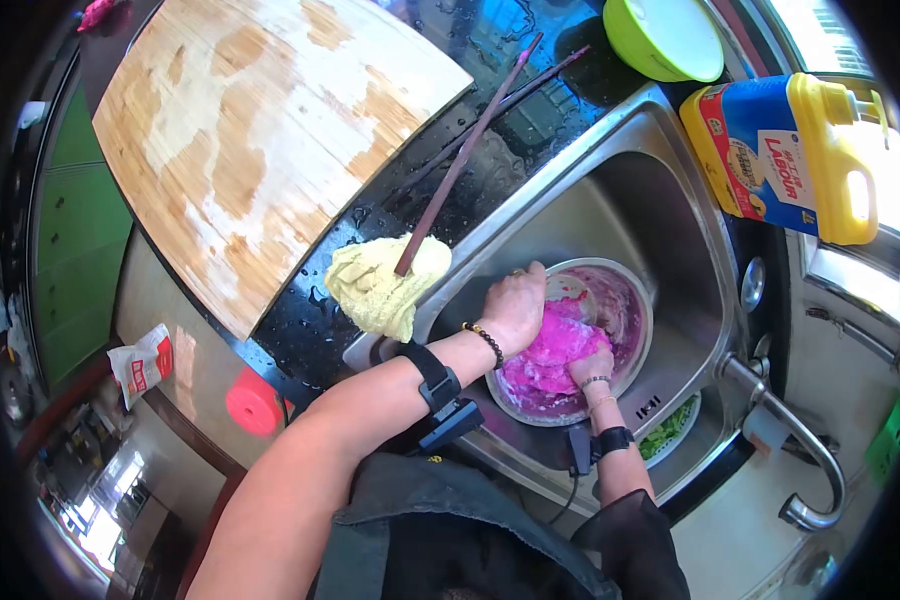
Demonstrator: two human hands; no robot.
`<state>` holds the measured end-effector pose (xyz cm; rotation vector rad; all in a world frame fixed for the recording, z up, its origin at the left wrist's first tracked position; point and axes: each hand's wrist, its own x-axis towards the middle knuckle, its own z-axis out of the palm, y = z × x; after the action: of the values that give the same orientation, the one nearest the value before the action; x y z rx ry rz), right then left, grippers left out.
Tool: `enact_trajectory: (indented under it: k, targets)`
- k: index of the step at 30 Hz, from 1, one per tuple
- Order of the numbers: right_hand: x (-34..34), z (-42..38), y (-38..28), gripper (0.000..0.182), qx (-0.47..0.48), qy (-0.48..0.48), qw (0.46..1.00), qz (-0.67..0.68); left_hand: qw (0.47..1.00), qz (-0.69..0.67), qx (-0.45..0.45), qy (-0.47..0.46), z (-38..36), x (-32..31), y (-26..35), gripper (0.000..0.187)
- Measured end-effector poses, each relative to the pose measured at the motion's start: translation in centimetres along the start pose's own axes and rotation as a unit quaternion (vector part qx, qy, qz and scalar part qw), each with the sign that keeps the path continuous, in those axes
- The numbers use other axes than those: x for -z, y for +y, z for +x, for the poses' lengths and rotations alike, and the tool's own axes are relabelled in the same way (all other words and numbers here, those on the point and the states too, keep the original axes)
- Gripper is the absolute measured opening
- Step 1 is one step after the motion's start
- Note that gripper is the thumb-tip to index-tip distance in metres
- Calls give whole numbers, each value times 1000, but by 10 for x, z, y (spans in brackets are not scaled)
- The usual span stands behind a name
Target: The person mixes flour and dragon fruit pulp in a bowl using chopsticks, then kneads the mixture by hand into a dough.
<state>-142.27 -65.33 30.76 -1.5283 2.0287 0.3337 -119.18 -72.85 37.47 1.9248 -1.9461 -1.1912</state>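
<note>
A metal bowl [642,345] sits in the sink, its inside smeared with pink. Bright pink dough [560,345] lies in it, moist and uneven. My left hand [515,308] is closed at the bowl's upper left rim, close against the dough; its fingertips are partly hidden. On the right side of the dough, my right hand [592,367] presses in with bent fingers. A lump of pale yellow dough [385,285] rests on the dark counter by the sink edge, with the end of one brown chopstick [460,165] against it.
The steel sink [620,210] surrounds the bowl. A floured wooden board [270,130] lies left. Behind stand a green bowl [660,45] and a yellow jug [785,160]. The faucet [820,455] arches at right, near green vegetables [667,432]. Another chopstick [530,88] lies on the counter.
</note>
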Motion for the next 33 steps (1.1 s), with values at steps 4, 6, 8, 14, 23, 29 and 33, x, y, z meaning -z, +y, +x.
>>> enact_trajectory:
  k: [4, 6, 8, 14, 23, 29, 33]
  targets:
    - [0, 6, -9, 36, 17, 43, 999, 7, 1000, -19, -7, -12, 1, 5, 2, 23]
    - [25, -11, -41, 31, 62, 87, 994, 36, 1000, -6, -5, -17, -1, 2, 3, 24]
    - [66, -21, -98, 33, 87, -29, 990, -104, 1000, -10, 3, -27, -2, 4, 5, 24]
    - [72, -28, -112, 59, 304, -18, 943, -134, 1000, -4, 9, -3, -1, 6, 3, 18]
    - [93, -61, -70, 54, 390, -108, 914, 24, 1000, -8, 7, -9, 2, -1, 1, 12]
    - [46, -75, -85, 21, 336, 35, 929, -155, 1000, -10, 14, -5, 0, 0, 2, 11]
    - [21, -69, -98, 14, 259, -131, 919, -268, 999, -36, 21, 6, 2, -3, 0, 16]
